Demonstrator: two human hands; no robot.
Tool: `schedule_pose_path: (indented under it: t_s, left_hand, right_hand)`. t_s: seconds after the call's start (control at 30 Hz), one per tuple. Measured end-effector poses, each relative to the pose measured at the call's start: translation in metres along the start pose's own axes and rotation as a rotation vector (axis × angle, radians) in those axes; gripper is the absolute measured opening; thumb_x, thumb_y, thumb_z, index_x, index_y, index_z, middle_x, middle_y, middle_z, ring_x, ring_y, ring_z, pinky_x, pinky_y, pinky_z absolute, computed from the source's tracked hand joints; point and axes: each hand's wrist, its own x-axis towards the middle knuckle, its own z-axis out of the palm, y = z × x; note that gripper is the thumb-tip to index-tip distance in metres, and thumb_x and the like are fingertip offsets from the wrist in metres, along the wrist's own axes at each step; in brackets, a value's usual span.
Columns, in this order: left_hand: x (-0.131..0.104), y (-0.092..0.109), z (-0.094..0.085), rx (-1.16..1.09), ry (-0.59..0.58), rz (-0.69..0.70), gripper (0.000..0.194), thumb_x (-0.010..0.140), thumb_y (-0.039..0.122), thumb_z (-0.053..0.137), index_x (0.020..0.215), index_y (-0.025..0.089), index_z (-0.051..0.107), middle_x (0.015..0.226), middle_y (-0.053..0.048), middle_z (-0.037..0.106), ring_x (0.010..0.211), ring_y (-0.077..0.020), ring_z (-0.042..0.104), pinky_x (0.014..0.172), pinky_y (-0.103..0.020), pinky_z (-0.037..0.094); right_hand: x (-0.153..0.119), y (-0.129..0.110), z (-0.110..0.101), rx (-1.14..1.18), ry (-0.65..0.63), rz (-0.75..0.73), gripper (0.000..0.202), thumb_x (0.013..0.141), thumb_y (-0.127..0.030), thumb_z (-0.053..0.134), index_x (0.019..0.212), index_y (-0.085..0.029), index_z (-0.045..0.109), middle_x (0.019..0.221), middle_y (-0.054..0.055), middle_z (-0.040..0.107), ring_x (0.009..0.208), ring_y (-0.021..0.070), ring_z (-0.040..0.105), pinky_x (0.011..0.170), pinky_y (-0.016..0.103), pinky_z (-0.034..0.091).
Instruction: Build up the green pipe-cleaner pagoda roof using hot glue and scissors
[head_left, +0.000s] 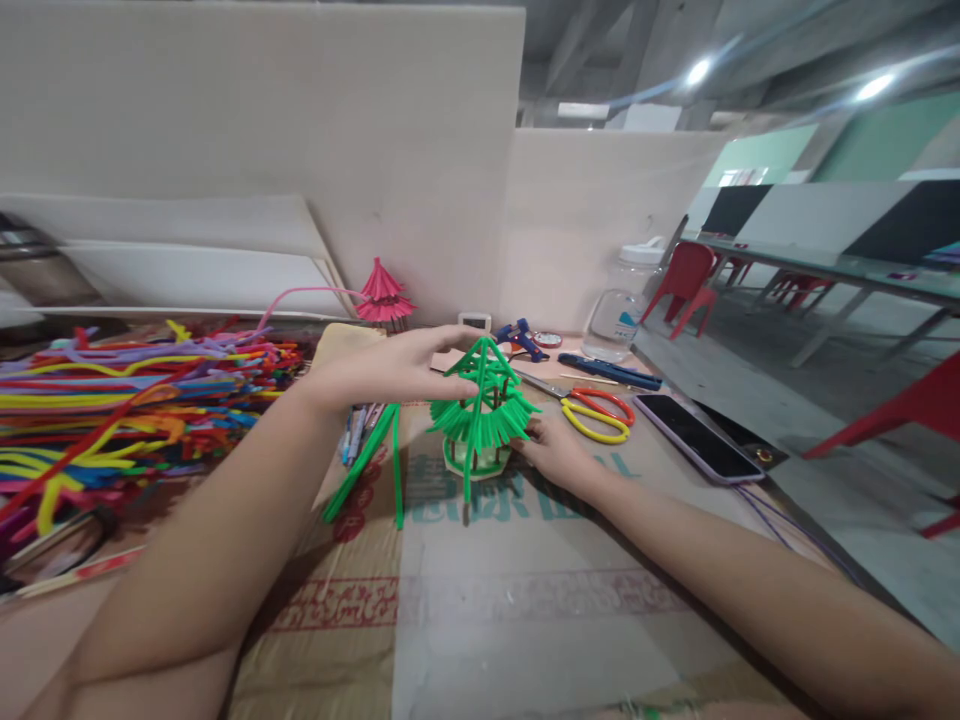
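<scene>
A small green pavilion [491,415] made of fuzzy stems stands upright on the cardboard, with a layered roof, brown posts and an eight-sided-looking base. My left hand [397,367] reaches over from the left, its fingers closed around the upper roof near the peak. On the right side, my right hand [555,452] touches the pavilion low down, beneath the lower roof edge; its fingertips are partly hidden behind it. One green stem hangs down the front. Loose green stems [364,465] lie just left of the pavilion.
Left, a heap of coloured stems [150,400]. Behind stand a pink pavilion [384,295] and a clear bottle [619,305]. Scissors [596,415], a blue glue gun [525,340], a blue cutter [611,372] and a phone [697,438] lie behind and right.
</scene>
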Motion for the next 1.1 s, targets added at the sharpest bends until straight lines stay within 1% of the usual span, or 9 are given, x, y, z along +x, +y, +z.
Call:
schedule_pose_path:
  t_s: [0.07, 0.17, 0.4, 0.67, 0.73, 0.87, 1.0, 1.1]
  left_hand:
    - [0.0017, 0.0023, 0.0019, 0.026, -0.021, -0.005, 0.071, 0.084, 0.053, 0.06, 0.145, 0.019, 0.045, 0.134, -0.009, 0.062, 0.116, -0.0249, 0.062, 0.095, -0.028, 0.048]
    - [0.0046, 0.0046, 0.0051, 0.068, -0.018, -0.018, 0.071, 0.085, 0.052, 0.059, 0.145, 0.016, 0.045, 0.135, -0.01, 0.061, 0.116, -0.0253, 0.061, 0.096, -0.028, 0.047]
    - [0.0062, 0.0025, 0.0086, 0.055, 0.002, 0.006, 0.065, 0.087, 0.051, 0.057, 0.14, 0.016, 0.048, 0.13, -0.009, 0.062, 0.112, -0.0239, 0.062, 0.094, -0.027, 0.047]
    - [0.0063, -0.0003, 0.0089, 0.023, 0.006, 0.028, 0.064, 0.086, 0.052, 0.057, 0.14, 0.017, 0.049, 0.13, -0.008, 0.062, 0.113, -0.0238, 0.061, 0.094, -0.027, 0.046]
    - [0.0064, -0.0009, 0.0093, 0.023, 0.007, 0.025, 0.065, 0.086, 0.053, 0.057, 0.139, 0.017, 0.049, 0.13, -0.009, 0.062, 0.113, -0.0241, 0.061, 0.094, -0.028, 0.047]
    - [0.0068, -0.0029, 0.0103, 0.017, 0.012, 0.023, 0.069, 0.085, 0.055, 0.058, 0.141, 0.017, 0.048, 0.131, -0.01, 0.062, 0.114, -0.0247, 0.062, 0.095, -0.029, 0.047]
    - [0.007, -0.0046, 0.0083, 0.018, 0.001, 0.022, 0.071, 0.085, 0.059, 0.058, 0.142, 0.018, 0.048, 0.134, -0.009, 0.062, 0.115, -0.0244, 0.061, 0.096, -0.028, 0.047]
    - [0.0065, -0.0039, 0.0051, 0.015, -0.012, -0.008, 0.069, 0.087, 0.058, 0.057, 0.143, 0.019, 0.047, 0.135, -0.008, 0.061, 0.117, -0.0234, 0.061, 0.096, -0.028, 0.046]
  right_hand:
    - [0.0001, 0.0003, 0.0002, 0.005, -0.002, 0.0, 0.018, 0.085, -0.021, 0.059, 0.085, -0.021, 0.077, 0.096, 0.005, 0.077, 0.098, 0.0257, 0.069, 0.086, 0.036, 0.052]
    - [0.0008, 0.0009, 0.0001, 0.008, -0.004, -0.003, 0.018, 0.084, -0.02, 0.059, 0.086, -0.021, 0.077, 0.097, 0.005, 0.077, 0.099, 0.0261, 0.069, 0.087, 0.037, 0.052]
    - [0.0014, -0.0003, -0.0001, 0.007, -0.004, -0.002, 0.018, 0.084, -0.018, 0.059, 0.085, -0.022, 0.077, 0.093, 0.004, 0.077, 0.097, 0.0257, 0.069, 0.086, 0.036, 0.052]
    - [0.0003, -0.0009, 0.0004, 0.0, -0.002, 0.013, 0.017, 0.085, -0.021, 0.059, 0.084, -0.021, 0.076, 0.093, 0.005, 0.077, 0.096, 0.026, 0.069, 0.085, 0.036, 0.052]
    - [0.0003, 0.0003, 0.0, -0.004, -0.006, 0.016, 0.017, 0.085, -0.021, 0.059, 0.082, -0.021, 0.076, 0.092, 0.005, 0.077, 0.098, 0.0261, 0.069, 0.086, 0.036, 0.052]
    - [0.0005, 0.003, -0.0008, -0.015, -0.017, 0.03, 0.018, 0.085, -0.021, 0.058, 0.081, -0.021, 0.075, 0.086, 0.005, 0.077, 0.095, 0.0265, 0.069, 0.086, 0.038, 0.053]
    - [0.0007, 0.0036, -0.0009, -0.015, -0.029, 0.029, 0.02, 0.085, -0.02, 0.056, 0.084, -0.02, 0.076, 0.092, 0.006, 0.077, 0.097, 0.027, 0.069, 0.087, 0.039, 0.053]
    - [0.0004, 0.0026, -0.0007, -0.017, -0.026, 0.032, 0.02, 0.086, -0.022, 0.056, 0.084, -0.02, 0.076, 0.089, 0.006, 0.077, 0.098, 0.0273, 0.069, 0.088, 0.039, 0.052]
